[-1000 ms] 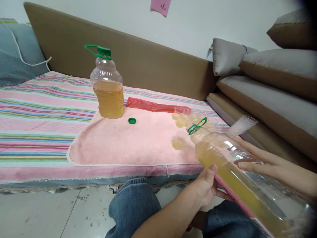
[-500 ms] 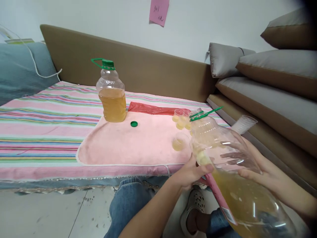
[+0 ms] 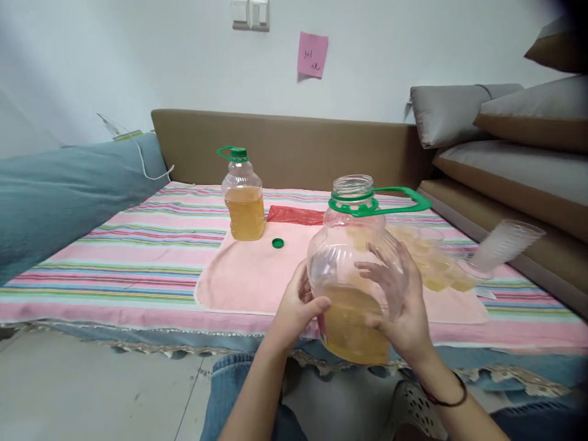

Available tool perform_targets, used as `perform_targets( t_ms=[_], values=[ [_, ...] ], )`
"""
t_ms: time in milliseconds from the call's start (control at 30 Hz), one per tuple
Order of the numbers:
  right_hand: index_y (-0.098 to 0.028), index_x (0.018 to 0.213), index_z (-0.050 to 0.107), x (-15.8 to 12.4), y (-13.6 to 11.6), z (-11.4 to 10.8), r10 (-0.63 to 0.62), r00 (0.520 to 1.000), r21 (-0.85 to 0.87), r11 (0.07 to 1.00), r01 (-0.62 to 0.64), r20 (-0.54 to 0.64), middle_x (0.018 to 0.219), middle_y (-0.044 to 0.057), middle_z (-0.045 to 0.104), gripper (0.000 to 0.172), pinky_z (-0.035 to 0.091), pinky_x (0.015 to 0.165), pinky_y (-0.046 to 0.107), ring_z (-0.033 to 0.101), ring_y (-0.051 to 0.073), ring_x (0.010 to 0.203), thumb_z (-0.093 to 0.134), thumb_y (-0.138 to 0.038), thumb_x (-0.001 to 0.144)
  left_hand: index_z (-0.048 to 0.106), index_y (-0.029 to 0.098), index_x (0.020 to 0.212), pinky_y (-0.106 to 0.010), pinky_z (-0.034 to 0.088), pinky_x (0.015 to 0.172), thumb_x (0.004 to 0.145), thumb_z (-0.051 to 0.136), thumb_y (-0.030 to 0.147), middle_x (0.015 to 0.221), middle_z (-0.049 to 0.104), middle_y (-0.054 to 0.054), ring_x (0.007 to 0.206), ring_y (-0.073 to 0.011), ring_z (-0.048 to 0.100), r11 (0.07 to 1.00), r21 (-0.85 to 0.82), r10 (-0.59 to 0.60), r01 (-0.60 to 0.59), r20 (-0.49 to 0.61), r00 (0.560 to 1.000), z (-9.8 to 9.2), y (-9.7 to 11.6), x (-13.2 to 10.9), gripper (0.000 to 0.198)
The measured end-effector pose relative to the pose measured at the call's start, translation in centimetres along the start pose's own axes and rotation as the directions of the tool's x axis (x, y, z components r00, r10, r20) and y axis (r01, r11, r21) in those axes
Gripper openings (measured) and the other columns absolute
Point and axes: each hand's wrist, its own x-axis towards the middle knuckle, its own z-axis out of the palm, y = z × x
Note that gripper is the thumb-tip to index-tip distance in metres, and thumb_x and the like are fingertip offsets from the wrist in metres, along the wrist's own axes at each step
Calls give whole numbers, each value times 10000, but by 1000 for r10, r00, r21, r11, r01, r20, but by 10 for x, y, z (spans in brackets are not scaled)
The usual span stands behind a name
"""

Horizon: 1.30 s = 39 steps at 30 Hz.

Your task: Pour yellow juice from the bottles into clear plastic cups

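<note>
Two hands, my left hand (image 3: 298,309) and my right hand (image 3: 408,321), hold the open bottle (image 3: 351,275) roughly upright just in front of the pink mat (image 3: 248,285). My left fingers curve round one side, thumb laid on the front; my right fingers spread across the back, showing smeared through the clear plastic, with that thumb on the front too. Both grips are as wide as the bottle itself. I can't tell whether its base touches anything.

Its shoulder covers the right end of the red plastic bag (image 3: 291,215) along the mat's far edge. Bottle and right hand also hide some of the filled cups (image 3: 436,266) at the mat's right side, which overlap so much I can't count them. Beyond these, just off the mat, a cup stack (image 3: 505,245) leans; the cushions (image 3: 528,165) farther right are cut off.

Only a reddish sliver of label (image 3: 322,327) shows by my left thumb, too little to read. On the wall above the mat, a pink note (image 3: 313,55) says "301"; I can't make out the mark beneath.
</note>
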Motion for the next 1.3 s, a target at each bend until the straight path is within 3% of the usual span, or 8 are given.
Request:
perform_targets(
  t_ms=[100,200,367,567,767,1033,1200,1300],
  values=[
    [-369,1519,182,21,19,38,-32,999,155,987,37,-39,1483,154,389,1083,476,981,557,563,336,1188,742,-691,650,585,198,1269,-413,429,1072,760,630,631,1411,557,-127,1317,-299,506,998,-54,25,-43,-300,954,-16,6,1,670],
    [-358,1521,177,42,38,75,-28,998,245,969,39,-50,1486,148,376,1063,478,987,532,555,327,1201,728,-688,673,574,223,1238,-410,352,1138,868,502,588,1444,523,-89,1343,-248,485,996,-29,54,-89,-604,795,-32,10,0,525],
    [-356,1511,178,74,65,134,-79,997,314,947,73,5,1530,146,314,1077,476,995,528,561,325,1186,734,-698,655,543,263,1244,-413,281,1183,900,477,552,1474,476,-50,1406,-225,393,991,127,131,-47,-801,584,-50,13,-8,454],
    [-378,1513,150,95,87,189,-83,995,379,923,59,47,1539,127,309,1060,478,1001,528,536,313,1210,711,-705,675,489,283,1270,-402,324,1160,875,496,560,1483,452,-61,1426,-237,367,990,140,108,25,-856,505,-73,6,-6,482],
    [-330,1534,102,92,97,210,-122,990,388,918,83,77,1525,145,342,1121,413,1071,540,483,329,1288,729,-684,675,480,255,1190,-422,431,1065,821,533,532,1425,500,-122,1366,-285,452,987,35,-47,157,-869,492,-104,-2,6,464],
    [-310,1527,120,88,86,170,-36,977,199,980,-6,208,1627,146,171,1130,247,1169,580,199,336,1488,761,-649,661,484,271,1239,-412,327,1147,887,505,545,1406,506,-58,1375,-239,423,992,130,106,4,-825,555,-51,12,-1,446],
    [-258,1140,593,67,56,85,-41,950,83,996,16,309,1152,98,665,340,511,910,423,636,244,1054,673,-404,843,363,252,1334,-416,306,1162,889,544,475,1493,373,-110,1410,-233,360,943,330,307,-50,-800,515,-32,9,4,529],
    [-239,736,549,44,48,23,-26,938,-94,994,63,346,712,-5,594,157,479,646,306,567,165,669,667,-303,818,360,238,1326,-392,286,1176,863,599,364,1500,331,-122,1420,-221,334,767,607,613,-205,-602,512,-17,3,6,536]
  ],
)
